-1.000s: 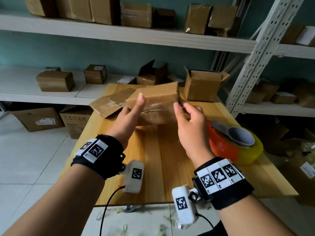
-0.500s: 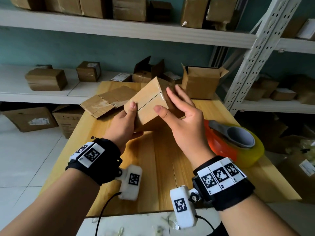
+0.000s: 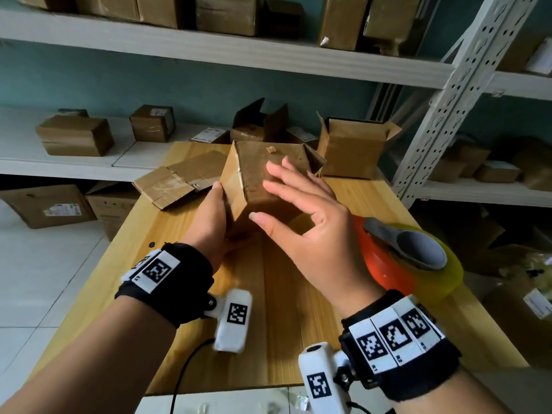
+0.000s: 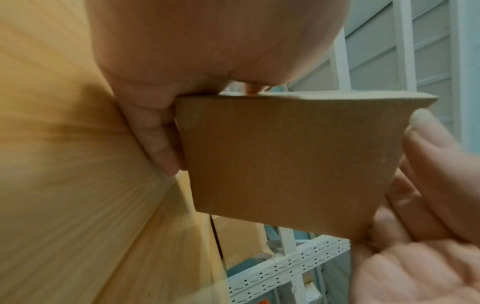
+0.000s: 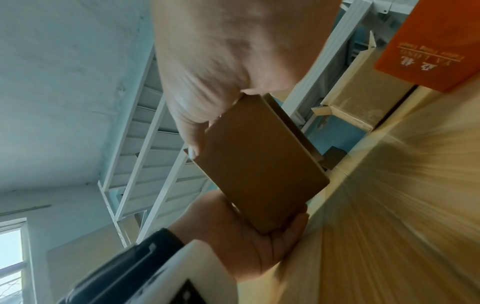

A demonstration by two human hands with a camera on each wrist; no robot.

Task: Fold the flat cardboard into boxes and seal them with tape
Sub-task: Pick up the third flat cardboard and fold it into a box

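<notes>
Cardboard box [image 3: 263, 177] sits tilted near the tabletop's [image 3: 286, 309] far edge; your left hand [image 3: 209, 225] clasps its left side, your right hand [image 3: 310, 231] lies spread-fingered against it.

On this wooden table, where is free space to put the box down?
Bare wood lies on the table near the front edge, between both wrists. The far end is crowded: flattened cardboard far left, an open box far right. The tape dispenser fills the right edge.
</notes>
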